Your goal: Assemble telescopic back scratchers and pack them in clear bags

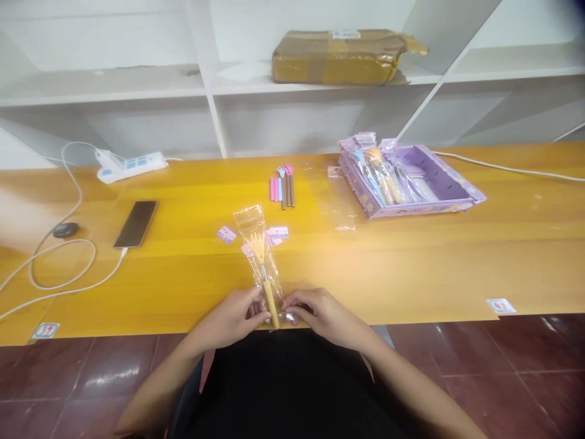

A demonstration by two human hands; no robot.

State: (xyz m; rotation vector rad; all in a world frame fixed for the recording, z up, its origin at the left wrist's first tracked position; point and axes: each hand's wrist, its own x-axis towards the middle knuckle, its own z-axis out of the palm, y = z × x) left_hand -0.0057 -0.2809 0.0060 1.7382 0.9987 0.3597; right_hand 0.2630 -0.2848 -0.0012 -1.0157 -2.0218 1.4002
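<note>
A yellow back scratcher [270,303] with a hand-shaped head lies inside a clear plastic bag [252,221] near the table's front edge, its handle pointing toward me. My left hand [237,316] is closed on the left side of the bag's lower end, close beside the handle. Opposite it, my right hand [317,312] pinches the crumpled right edge of the same bag. Small printed cards [226,234] lie left and right of the bag. Farther back, several pink, blue and brown back scratchers and handle pieces [283,189] are lined up in a row.
A purple tray [457,194] at the back right holds several bagged back scratchers. Loose clear bags [340,207] lie left of it. On the left are a phone [136,224] with its cable, a black mouse-like object [66,230] and a power strip [132,167]. A cardboard box [338,61] sits on the shelf.
</note>
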